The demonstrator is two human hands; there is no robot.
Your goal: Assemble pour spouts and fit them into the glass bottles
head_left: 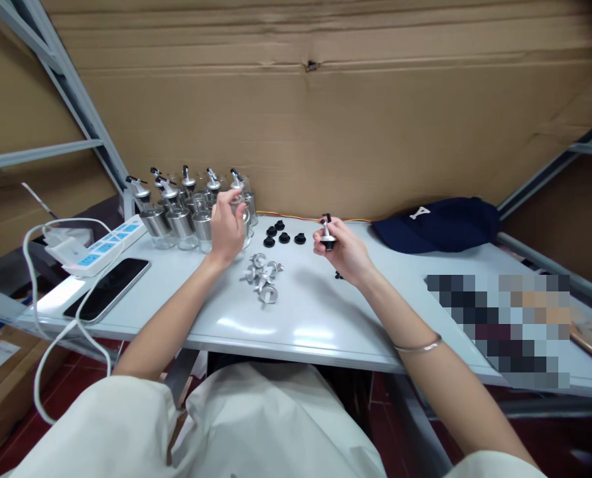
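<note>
My right hand (346, 247) grips a pourer spout (328, 238), silver above with a black stopper below, held over the table. My left hand (227, 227) is raised in front of a group of glass bottles with steel sleeves (179, 224), its thumb and fingers apart. Whether it touches a bottle behind it I cannot tell. Several of those bottles have silver and black pourers fitted. Between my hands lie several black stoppers (285, 238) and a small pile of silver spout pieces (267, 294). Tiny black parts (338, 275) lie below my right hand, partly covered by it.
At the left, a white power strip (111, 247) with white cables lies beside a phone (107, 291). A navy cap (440, 226) rests at the back right. Cardboard (326, 133) walls the table (316, 325) at the back. A pixelated area covers the right end.
</note>
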